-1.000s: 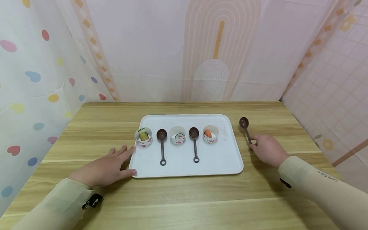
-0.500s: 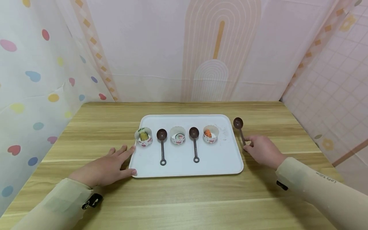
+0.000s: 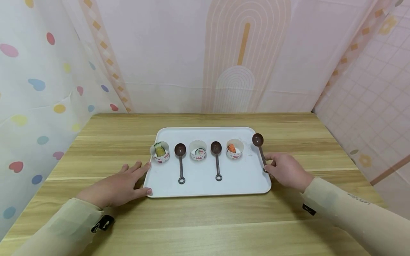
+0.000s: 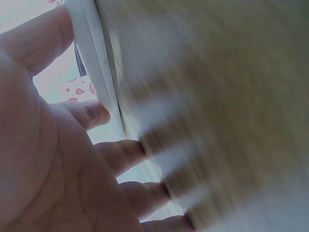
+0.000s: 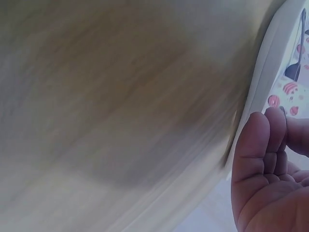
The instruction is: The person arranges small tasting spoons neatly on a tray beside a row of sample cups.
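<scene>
In the head view my right hand (image 3: pixel 286 171) pinches the handle of a brown measuring spoon (image 3: pixel 257 139), bowl pointing away, over the right edge of a white tray (image 3: pixel 200 185). The right wrist view shows the fingertips together beside the tray's rim, with the spoon largely hidden. My left hand (image 3: pixel 116 188) has its fingers spread, thumb and fingertips at the tray's left edge. On the tray, two more brown measuring spoons (image 3: pixel 180 150) lie between three paper baking cups. These cups hold a green-and-yellow piece (image 3: pixel 160 151), a sushi-roll-like piece (image 3: pixel 200 151) and an orange piece (image 3: pixel 231 148).
The tray sits on a wood-grain table (image 3: pixel 205 224). A patterned curtain (image 3: pixel 166 71) hangs behind the table's back edge, with more patterned cloth along both sides.
My right hand has moved left with the measuring spoon, from the table beside the tray to over its right edge. The left hand and the things on the tray have stayed put.
</scene>
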Motion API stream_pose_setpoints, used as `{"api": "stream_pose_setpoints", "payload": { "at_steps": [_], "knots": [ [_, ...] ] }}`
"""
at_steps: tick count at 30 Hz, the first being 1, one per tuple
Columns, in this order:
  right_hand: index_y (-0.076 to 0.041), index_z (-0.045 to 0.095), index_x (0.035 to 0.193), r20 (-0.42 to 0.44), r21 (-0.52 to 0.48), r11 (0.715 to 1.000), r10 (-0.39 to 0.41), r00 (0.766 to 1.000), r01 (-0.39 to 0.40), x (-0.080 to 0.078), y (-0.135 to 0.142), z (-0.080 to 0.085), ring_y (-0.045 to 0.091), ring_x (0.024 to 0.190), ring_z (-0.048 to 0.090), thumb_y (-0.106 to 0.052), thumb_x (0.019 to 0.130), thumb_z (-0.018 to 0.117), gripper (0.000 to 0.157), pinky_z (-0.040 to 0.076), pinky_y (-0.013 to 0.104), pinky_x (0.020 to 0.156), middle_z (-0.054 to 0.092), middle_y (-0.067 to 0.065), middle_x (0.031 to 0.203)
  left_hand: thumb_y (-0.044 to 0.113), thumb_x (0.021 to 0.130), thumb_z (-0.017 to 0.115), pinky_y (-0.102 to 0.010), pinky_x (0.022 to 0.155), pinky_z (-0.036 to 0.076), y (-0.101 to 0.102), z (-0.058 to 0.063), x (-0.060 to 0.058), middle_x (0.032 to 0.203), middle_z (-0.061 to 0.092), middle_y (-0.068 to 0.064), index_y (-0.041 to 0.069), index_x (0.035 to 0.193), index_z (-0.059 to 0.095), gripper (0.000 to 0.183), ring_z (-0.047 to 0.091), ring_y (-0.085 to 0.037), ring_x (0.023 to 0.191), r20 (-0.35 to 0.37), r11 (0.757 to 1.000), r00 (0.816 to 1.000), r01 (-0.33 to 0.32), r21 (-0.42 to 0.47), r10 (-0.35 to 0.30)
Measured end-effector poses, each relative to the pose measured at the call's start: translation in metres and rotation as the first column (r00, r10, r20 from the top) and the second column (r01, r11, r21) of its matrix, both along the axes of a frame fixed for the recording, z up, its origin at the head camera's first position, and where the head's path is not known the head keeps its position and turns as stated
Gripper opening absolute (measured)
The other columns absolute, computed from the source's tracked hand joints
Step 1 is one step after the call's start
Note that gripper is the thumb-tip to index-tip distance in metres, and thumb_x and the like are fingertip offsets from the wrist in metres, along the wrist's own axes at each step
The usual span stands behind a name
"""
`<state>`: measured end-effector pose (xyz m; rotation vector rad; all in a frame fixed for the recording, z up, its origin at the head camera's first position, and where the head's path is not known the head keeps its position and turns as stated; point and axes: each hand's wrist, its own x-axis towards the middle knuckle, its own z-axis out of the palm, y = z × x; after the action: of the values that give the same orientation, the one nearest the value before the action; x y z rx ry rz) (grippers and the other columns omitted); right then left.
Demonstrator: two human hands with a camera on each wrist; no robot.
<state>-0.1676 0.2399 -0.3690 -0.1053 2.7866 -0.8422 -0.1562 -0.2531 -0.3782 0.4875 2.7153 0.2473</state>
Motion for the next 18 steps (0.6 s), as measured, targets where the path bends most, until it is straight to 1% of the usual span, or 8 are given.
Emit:
{"api": "stream_pose_setpoints", "payload": {
  "at_steps": [6,11,18],
  "knots": [
    [0.006,0.063,0.136,0.035,-0.034,0.999,-0.014,0.999,0.015,0.004,-0.007,0.0,0.014,0.064,0.059,-0.009,0.101,0.068,0.039,0.05,0.029,0.054,0.071,0.007,0.083,0.075,0.095,0.057,-0.081,0.105,0.038,-0.001,-0.002,0.001,0.167,0.024,-0.038,0.008,0.167,0.027,0.104,0.022,-0.075,0.143,-0.016,1.0,1.0,0.003,0.01,-0.003],
    [0.006,0.065,0.134,0.037,-0.044,0.999,-0.013,0.999,0.015,0.004,-0.01,0.0,0.014,0.064,0.059,-0.009,0.1,0.068,0.037,0.05,0.029,0.055,0.07,0.007,0.083,0.075,0.095,0.057,-0.081,0.106,0.037,0.0,-0.003,0.0,0.167,0.025,-0.038,0.008,0.167,0.028,0.103,0.022,-0.074,0.144,-0.018,1.0,1.0,0.002,0.018,-0.002],
    [0.006,0.068,0.127,0.029,-0.056,0.998,0.001,1.0,0.001,0.004,-0.013,-0.005,0.012,0.065,0.059,-0.008,0.099,0.069,0.032,0.049,0.028,0.056,0.07,0.004,0.078,0.076,0.095,0.056,-0.081,0.105,0.038,-0.002,-0.001,0.001,0.166,0.024,-0.039,0.008,0.167,0.027,0.104,0.023,-0.075,0.142,-0.025,1.0,1.0,0.011,0.006,-0.011]
  ]
}}
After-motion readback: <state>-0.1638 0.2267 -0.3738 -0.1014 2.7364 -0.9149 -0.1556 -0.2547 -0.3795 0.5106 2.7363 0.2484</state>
